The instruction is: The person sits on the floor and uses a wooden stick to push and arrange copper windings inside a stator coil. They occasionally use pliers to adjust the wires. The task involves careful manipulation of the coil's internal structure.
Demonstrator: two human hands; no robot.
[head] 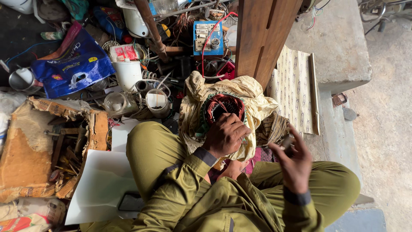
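Left hand [225, 134] fingers curled, pressing on copper-wound motor stator [224, 107], yellow cloth [253, 96] beneath, right hand [294, 161] raised, fingers spread, blurred

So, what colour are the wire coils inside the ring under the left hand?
Reddish copper coils, seen best in the head view.

Round motor stator [223, 107], reddish copper windings, nested upright in yellow cloth [253, 96].
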